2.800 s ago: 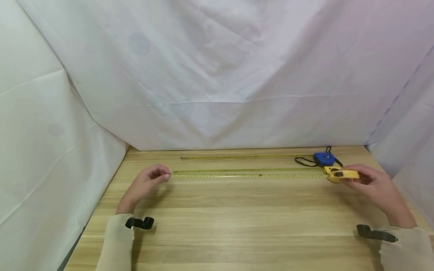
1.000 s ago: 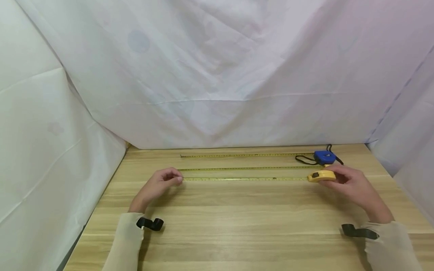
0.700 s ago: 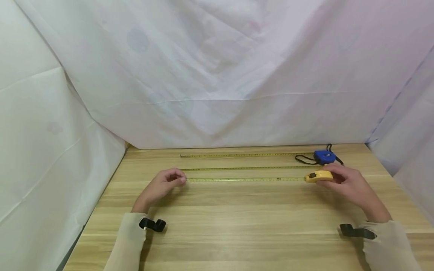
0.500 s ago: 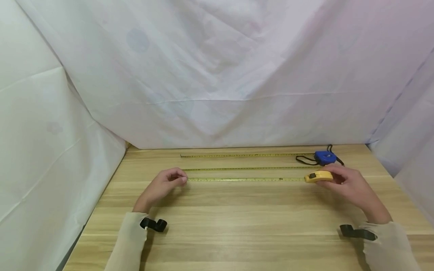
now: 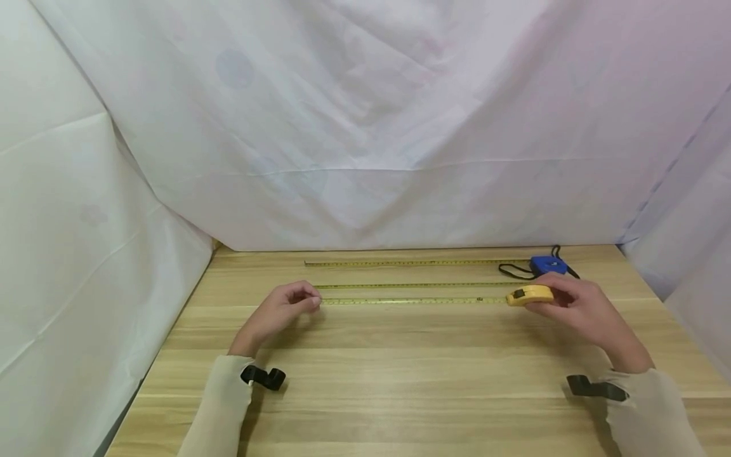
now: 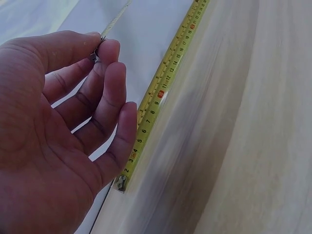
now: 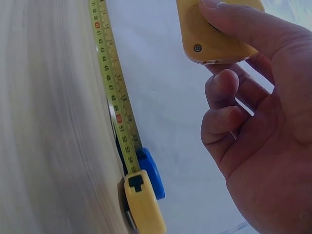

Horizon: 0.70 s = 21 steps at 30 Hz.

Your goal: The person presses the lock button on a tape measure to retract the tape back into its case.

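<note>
My left hand pinches the metal end hook of a tape blade between thumb and fingertips, the other fingers loosely bent. At the right, my right hand grips the yellow tape measure that this blade runs from, thumb on one flat side. The blade stretches straight between both hands, above the table. Behind it lies a second yellow tape measure, its blade pulled out along the table; in the head view my right hand hides its case. Its end hook shows below my left fingers.
A blue tape measure with a black wrist strap lies at the back right, its blade drawn out to the left. White cloth hangs behind and beside the wooden table.
My hands have come closer together, the left moving right and the right moving left. The blade between them is shorter. Both tape measures on the table stay put.
</note>
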Each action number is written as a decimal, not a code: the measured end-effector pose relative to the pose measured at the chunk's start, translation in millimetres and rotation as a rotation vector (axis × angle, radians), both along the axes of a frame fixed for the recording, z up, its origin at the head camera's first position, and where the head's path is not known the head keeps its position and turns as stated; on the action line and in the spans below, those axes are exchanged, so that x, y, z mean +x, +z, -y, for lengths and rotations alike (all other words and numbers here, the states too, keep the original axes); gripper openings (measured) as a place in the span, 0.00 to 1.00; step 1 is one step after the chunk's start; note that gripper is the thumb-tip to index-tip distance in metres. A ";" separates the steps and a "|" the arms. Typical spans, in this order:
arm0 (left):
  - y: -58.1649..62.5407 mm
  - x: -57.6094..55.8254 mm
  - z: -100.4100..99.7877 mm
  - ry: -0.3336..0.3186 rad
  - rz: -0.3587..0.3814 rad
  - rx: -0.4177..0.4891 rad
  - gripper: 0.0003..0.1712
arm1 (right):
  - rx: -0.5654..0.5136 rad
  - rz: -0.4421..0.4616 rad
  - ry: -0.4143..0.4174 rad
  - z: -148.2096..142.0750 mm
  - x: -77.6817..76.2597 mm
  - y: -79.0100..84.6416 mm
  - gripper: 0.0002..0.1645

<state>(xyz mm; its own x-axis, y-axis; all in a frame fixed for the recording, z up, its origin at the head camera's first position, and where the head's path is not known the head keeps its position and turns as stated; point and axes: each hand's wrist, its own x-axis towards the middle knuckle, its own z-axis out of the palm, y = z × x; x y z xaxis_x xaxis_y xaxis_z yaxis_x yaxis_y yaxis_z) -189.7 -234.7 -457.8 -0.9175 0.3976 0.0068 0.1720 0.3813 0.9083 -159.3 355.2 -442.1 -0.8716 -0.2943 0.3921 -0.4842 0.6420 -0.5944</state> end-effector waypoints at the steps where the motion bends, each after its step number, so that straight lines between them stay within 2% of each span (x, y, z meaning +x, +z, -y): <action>1: 0.5 -0.7 -1.1 -0.002 0.000 0.001 0.11 | 0.000 -0.001 0.003 1.4 -0.4 1.0 0.22; 12: 8.9 -11.3 -15.6 -0.011 -0.010 -0.006 0.14 | 0.004 -0.004 0.003 11.9 -5.3 6.6 0.20; 21: 12.5 -20.9 -29.2 -0.061 -0.012 0.030 0.11 | 0.004 0.001 0.010 23.5 -8.2 7.8 0.19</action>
<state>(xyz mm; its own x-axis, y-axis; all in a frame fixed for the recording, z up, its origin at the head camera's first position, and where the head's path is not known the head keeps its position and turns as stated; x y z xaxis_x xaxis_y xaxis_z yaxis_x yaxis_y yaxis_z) -210.6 -205.5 -445.3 -0.8912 0.4527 0.0303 0.2052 0.3428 0.9167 -167.5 331.6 -434.3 -0.8690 -0.3046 0.3900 -0.4900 0.6395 -0.5924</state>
